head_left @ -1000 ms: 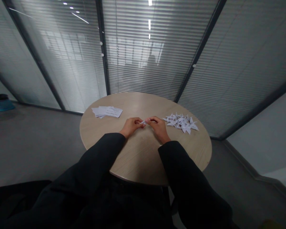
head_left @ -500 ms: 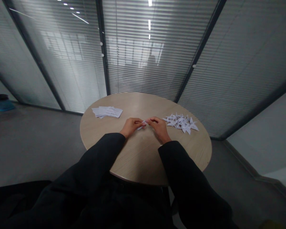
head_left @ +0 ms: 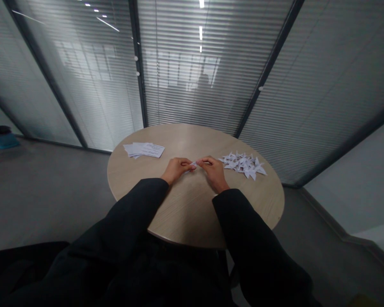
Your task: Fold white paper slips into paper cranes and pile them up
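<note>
Over the middle of a round wooden table [head_left: 179, 213], my left hand [head_left: 177, 169] pinches a small folded piece of white paper [head_left: 193, 164]. My right hand [head_left: 211, 170] has thumb and index finger closed on the paper's other end. Fingers cover most of the paper, so its exact shape cannot be made out. To the right of my right hand lies a heap of folded paper cranes [head_left: 243, 164], white with pointed tips. Beyond my left hand, toward the table's far left, rests a loose stack of white paper sheets [head_left: 144, 149] with printed lines.
Glass partitions with blinds [head_left: 192, 85] and dark frames stand just behind the table. A blue bin [head_left: 3, 138] with a dark rim sits on the grey floor at far left. A white wall [head_left: 365, 187] runs along the right.
Both hands stay in nearly the same place, with only slight finger movement at the paper. The sheets and the heap of cranes have not moved.
</note>
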### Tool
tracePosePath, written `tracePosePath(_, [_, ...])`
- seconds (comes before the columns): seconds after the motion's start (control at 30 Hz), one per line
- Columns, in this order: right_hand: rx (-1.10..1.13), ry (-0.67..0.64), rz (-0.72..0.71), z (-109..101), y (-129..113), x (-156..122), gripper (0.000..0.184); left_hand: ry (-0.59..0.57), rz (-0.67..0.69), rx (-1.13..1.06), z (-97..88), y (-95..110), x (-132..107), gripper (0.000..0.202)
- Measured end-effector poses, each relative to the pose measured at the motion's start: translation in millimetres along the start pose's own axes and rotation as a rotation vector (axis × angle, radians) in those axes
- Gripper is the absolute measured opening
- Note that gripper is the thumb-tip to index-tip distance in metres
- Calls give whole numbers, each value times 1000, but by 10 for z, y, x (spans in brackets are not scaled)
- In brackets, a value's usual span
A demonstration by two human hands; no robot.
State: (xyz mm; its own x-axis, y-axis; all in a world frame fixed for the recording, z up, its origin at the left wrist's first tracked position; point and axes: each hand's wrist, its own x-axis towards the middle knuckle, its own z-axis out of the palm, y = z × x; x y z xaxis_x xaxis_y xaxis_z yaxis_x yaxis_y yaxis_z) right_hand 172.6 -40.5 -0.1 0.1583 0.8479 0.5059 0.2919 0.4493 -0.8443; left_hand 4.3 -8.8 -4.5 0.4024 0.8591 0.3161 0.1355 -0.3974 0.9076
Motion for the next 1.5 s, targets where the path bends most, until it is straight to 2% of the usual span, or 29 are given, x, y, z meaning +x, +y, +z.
tracePosePath(0.13, [34, -4, -3, -21, -2, -4, 27, -4, 7, -31, 15, -15, 5, 37])
tracePosePath(0.27, [33, -20, -8, -52, -9, 2, 24, -99, 25, -113, 29, -31, 15, 46])
tracePosePath(0.43, [58, -39, 42, -44, 1, 13, 24, -184, -37, -230, 20, -16, 26, 53])
tracePosePath(0.6, [73, -110, 104, -28, 2, 11, 29, -187, -90, -232, 7, 8, 21, 52])
tracePosePath(0.7, [47, -145, 83, -27, 12, 8, 31, -198, -101, -244, 12, 8, 17, 53])
tracePosePath(0.87, [-41, -76, -10, -30, 35, 13, 29, -210, -122, -299, 29, -13, 29, 51])
tracePosePath(1.03, [-19, -34, 36, -42, 34, 18, 30, -216, -153, -295, 11, -18, 38, 47])
tracePosePath(1.17, [65, -100, 92, -29, 26, 11, 30, -189, -138, -284, -15, 19, 27, 47])
tracePosePath(1.3, [48, -170, 104, -10, 26, 0, 30, -198, -159, -268, -19, 53, 11, 48])
tracePosePath(1.4, [-3, -141, 75, -16, 23, -2, 28, -211, -193, -293, -12, 51, 9, 48])
tracePosePath(1.5, [-11, -74, 61, -39, 14, 3, 28, -169, -202, -327, -8, 38, 22, 46])
